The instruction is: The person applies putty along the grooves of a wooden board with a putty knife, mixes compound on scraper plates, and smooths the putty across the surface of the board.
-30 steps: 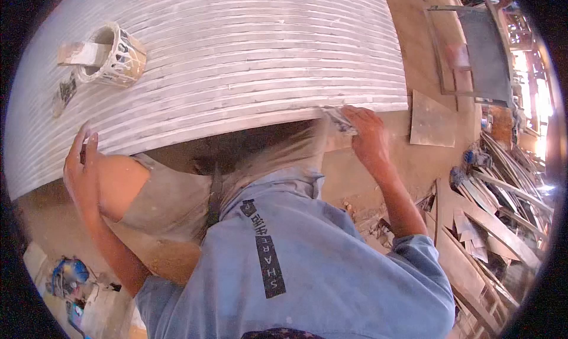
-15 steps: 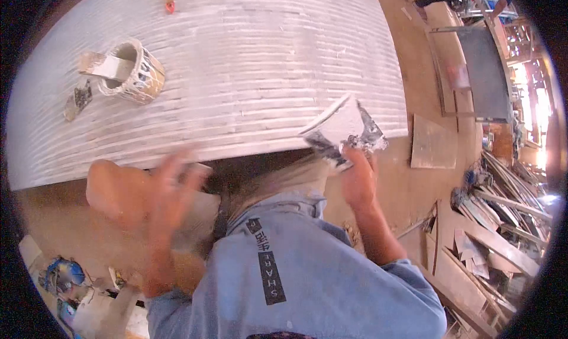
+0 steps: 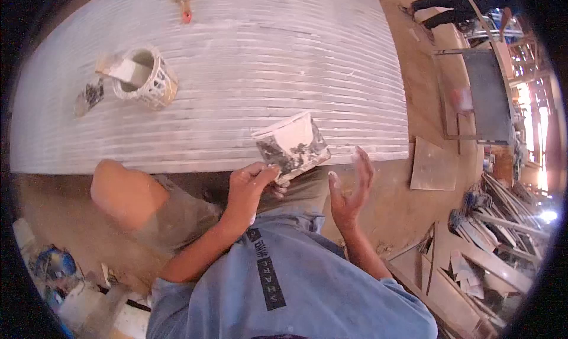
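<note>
My left hand point(image 3: 245, 188) is closed on the lower edge of a flat putty scraper point(image 3: 284, 151), thumb on top. White putty covers the scraper's far part, and dark smears mark its near part. To the right of the scraper, my right hand point(image 3: 353, 194) is held up with thumb and fingers apart, holding nothing. Some white residue shows on its fingertips. Beyond both hands lies a large panel point(image 3: 236, 102) with ridged white streaks. On it stands a putty bucket point(image 3: 160, 87) with a wide putty-coated blade point(image 3: 121, 69) resting across its rim.
A brush point(image 3: 184, 4) with a red handle end lies at the panel's far side. Beside the bucket is a dark smeared scraper point(image 3: 90, 98). Wood scraps point(image 3: 503, 226) are piled at right, near a loose board point(image 3: 433, 164). Another person's legs point(image 3: 441, 10) show at upper right.
The putty scraper has passed from my right hand to my left and moved leftward. My right hand has opened. My left hand has moved right from near my knee.
</note>
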A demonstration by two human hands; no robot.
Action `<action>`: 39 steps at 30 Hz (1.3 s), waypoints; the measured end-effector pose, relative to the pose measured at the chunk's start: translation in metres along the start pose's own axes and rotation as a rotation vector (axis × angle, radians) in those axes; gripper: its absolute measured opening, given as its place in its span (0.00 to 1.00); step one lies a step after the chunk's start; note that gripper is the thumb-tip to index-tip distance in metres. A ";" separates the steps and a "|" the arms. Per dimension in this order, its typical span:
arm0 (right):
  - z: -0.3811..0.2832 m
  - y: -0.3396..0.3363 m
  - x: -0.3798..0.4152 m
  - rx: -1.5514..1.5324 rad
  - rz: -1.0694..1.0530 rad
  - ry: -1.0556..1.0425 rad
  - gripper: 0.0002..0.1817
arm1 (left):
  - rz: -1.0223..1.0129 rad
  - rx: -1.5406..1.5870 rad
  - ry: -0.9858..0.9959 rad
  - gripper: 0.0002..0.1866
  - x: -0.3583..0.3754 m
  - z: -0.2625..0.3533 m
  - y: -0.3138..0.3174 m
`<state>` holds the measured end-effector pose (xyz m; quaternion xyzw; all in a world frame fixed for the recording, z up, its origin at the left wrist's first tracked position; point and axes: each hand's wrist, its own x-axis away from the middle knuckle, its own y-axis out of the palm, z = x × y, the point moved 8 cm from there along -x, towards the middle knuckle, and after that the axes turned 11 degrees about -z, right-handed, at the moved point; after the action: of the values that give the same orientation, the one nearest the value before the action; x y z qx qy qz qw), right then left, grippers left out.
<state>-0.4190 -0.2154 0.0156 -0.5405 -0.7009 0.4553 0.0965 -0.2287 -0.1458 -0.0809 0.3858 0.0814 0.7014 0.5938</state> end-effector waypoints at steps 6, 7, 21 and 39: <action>0.002 0.019 -0.006 0.236 -0.165 -0.303 0.20 | -0.175 -0.070 -0.105 0.14 -0.009 -0.020 0.042; 0.005 0.014 -0.014 0.169 -0.129 -0.338 0.21 | -0.272 -0.077 -0.116 0.14 -0.010 -0.021 0.051; 0.025 0.053 -0.081 0.239 -0.632 -0.196 0.13 | 0.546 -1.032 0.548 0.09 0.171 0.120 -0.120; -0.060 0.132 -0.093 0.243 -0.796 -0.398 0.14 | 0.655 -1.367 0.780 0.07 0.180 0.148 -0.113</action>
<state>-0.2557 -0.2612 -0.0153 -0.1159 -0.8005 0.5565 0.1901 -0.0470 -0.0039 0.0363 -0.3225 -0.2767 0.8156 0.3928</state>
